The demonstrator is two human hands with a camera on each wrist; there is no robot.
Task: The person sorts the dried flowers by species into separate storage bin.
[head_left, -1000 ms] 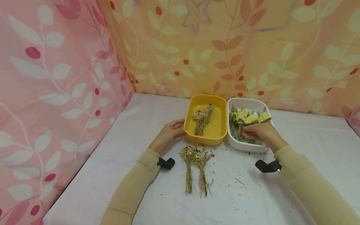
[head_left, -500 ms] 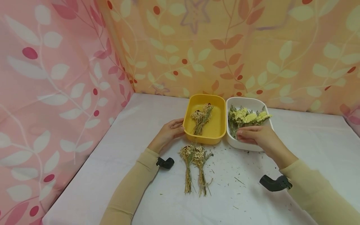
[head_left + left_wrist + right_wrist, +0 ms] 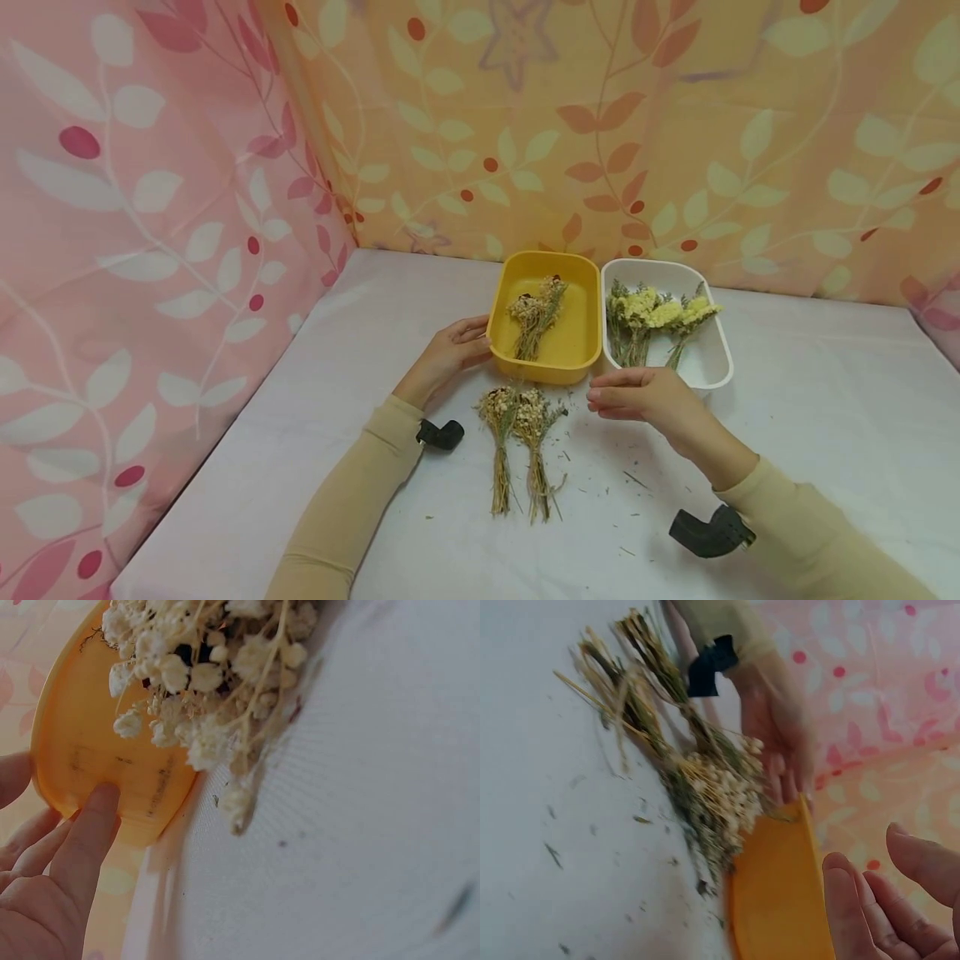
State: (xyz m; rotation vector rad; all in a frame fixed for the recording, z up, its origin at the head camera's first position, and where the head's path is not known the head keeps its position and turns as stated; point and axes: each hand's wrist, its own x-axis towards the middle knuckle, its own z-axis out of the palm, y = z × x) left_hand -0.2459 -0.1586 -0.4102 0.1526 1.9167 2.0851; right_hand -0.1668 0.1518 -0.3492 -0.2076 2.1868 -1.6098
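My left hand (image 3: 447, 357) rests its straight fingers against the left wall of a yellow tray (image 3: 546, 371); in the left wrist view a fingertip (image 3: 105, 796) touches that wall. Inside the tray lie dried flower bunches (image 3: 534, 321) with cream heads. My right hand (image 3: 652, 400) hovers over the front edge of a white tray (image 3: 716, 354), holding nothing, thumb apart from the loosely bent fingers in the right wrist view. Yellow-headed dried flower bunches (image 3: 663, 315) lie in the white tray. Two cream dried bunches, one left (image 3: 500, 450) and one right (image 3: 537, 454), lie before the yellow tray.
Both trays stand side by side near the back of the white-covered table (image 3: 420, 542). Bits of stem and leaf (image 3: 633, 479) are scattered at front right. A pink patterned cloth (image 3: 150, 250) hangs at left, an orange one (image 3: 450, 125) behind.
My right hand has let go of the yellow-headed flowers in the white tray and moved left and toward me, over its front edge. The left hand stays at the yellow tray.
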